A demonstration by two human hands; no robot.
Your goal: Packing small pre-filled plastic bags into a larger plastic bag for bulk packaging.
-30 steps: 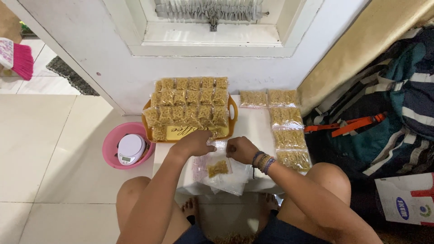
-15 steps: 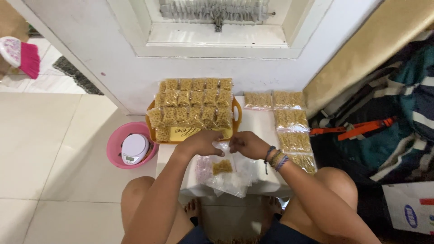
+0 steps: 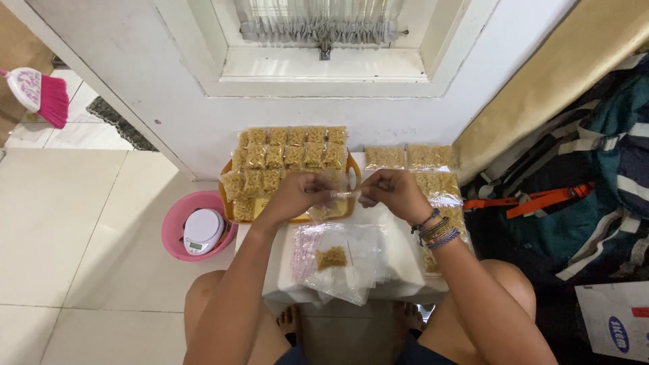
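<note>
**Both hands pinch a small clear bag above the desk**

The left hand [image 3: 294,196] and the right hand [image 3: 395,192] are raised side by side over the far part of the white desk [image 3: 405,267]. Between them they hold a small clear bag [image 3: 332,196] by its top edge: each grip is narrow, thumb and fingers pinched on the plastic, the left at the bag's left end and the right at its right end. The bag hangs in front of the orange tray [image 3: 349,169], and it appears to hold some yellow snack pieces, though the plastic blurs into the packets behind it.

The tray sits at the back of the desk, against the white wall, and is packed with rows of filled snack packets [image 3: 291,155]. To the right of the tray, more packets [image 3: 409,157] lie flat on the desk in a column running toward the person; the right wrist, with its beaded bracelets [image 3: 436,233], covers part of them.

Nearer the person, below the hands, a loose pile of empty clear bags [image 3: 351,260] lies on the desk with a small heap of snack pieces [image 3: 331,257] on it.

On the floor just left of the desk stands a pink basin [image 3: 174,233] with a white kitchen scale [image 3: 201,230] inside.
</note>
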